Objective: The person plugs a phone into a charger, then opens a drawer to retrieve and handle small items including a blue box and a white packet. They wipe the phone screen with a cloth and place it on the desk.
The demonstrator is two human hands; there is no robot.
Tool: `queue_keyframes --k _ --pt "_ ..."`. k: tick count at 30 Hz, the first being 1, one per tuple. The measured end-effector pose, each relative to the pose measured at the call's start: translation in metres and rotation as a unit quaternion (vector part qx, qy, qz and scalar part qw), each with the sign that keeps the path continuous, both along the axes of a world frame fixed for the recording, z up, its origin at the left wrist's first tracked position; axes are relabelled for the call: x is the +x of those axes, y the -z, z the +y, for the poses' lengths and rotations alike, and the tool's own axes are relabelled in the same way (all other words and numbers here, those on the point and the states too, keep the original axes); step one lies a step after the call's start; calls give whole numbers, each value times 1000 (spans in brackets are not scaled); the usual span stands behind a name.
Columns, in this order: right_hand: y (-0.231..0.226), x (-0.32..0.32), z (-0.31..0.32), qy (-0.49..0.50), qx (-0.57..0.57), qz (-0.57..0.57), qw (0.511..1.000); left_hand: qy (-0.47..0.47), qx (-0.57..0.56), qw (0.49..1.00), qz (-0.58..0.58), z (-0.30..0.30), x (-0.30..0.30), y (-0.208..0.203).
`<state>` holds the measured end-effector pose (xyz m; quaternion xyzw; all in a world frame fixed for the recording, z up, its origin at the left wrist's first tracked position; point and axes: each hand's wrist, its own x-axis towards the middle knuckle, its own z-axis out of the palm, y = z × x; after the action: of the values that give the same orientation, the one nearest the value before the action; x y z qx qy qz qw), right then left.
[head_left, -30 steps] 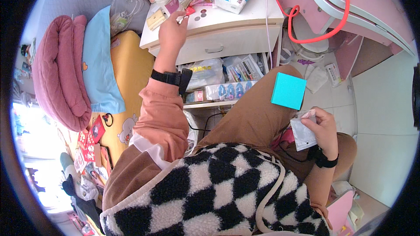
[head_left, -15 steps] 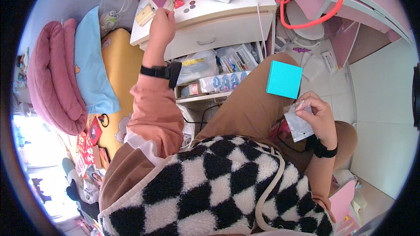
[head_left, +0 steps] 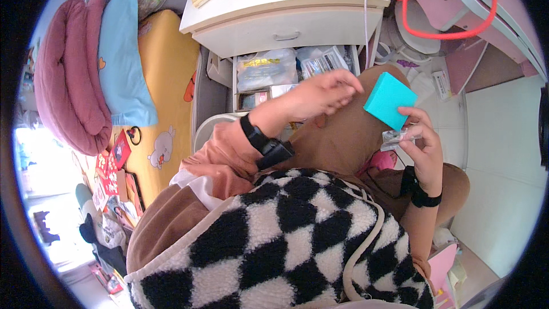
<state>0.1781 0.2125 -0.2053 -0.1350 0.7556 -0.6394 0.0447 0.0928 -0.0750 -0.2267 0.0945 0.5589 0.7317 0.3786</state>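
A teal square box [head_left: 391, 100] rests tilted on my right thigh, near the knee. My right hand [head_left: 422, 144] pinches a small clear plastic bag [head_left: 394, 138], now crumpled, just below the box. One fingertip of that hand touches the box's lower right edge. My left hand [head_left: 329, 94] hangs in the air left of the box, slightly blurred, its index finger pointing toward the box and the others loosely bent. Nothing shows in its fingers. Both wrists wear black bands.
Ahead stands a white cabinet [head_left: 286, 17] with coins, a bottle and packets on top; its lower drawer holds bags and boxes. To the left is a yellow bed [head_left: 166, 80] with a blue pillow and pink rolled blanket. A red cable [head_left: 440, 34] loops at upper right.
My left hand has come from the cabinet top down and right, near the teal box. The box has tilted, and my right hand has moved up against it. The view has shifted slightly.
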Motion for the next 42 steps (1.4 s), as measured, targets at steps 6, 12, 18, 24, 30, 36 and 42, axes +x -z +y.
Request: queue_keyframes --k 6,12,18,24,30,36,42 --pt "1 0 -6 12 25 16 999 -49 -165 984 41 15 9 -4" --pt "1 -2 -14 20 62 25 998 -157 -111 981 21 23 11 -2" --pt "0 -5 -27 0 99 47 994 -33 -183 977 103 19 2 -7" --pt "1 -6 -29 8 41 43 998 -173 -59 969 -168 -67 -15 40" --pt "2 -5 -22 12 34 30 999 -420 -98 865 -258 -211 -35 115" --pt "4 -6 -22 6 38 36 999 -457 -197 839 -218 -233 -66 179" --pt "5 -5 -22 16 49 30 998 -486 -150 824 -252 -260 -86 223"
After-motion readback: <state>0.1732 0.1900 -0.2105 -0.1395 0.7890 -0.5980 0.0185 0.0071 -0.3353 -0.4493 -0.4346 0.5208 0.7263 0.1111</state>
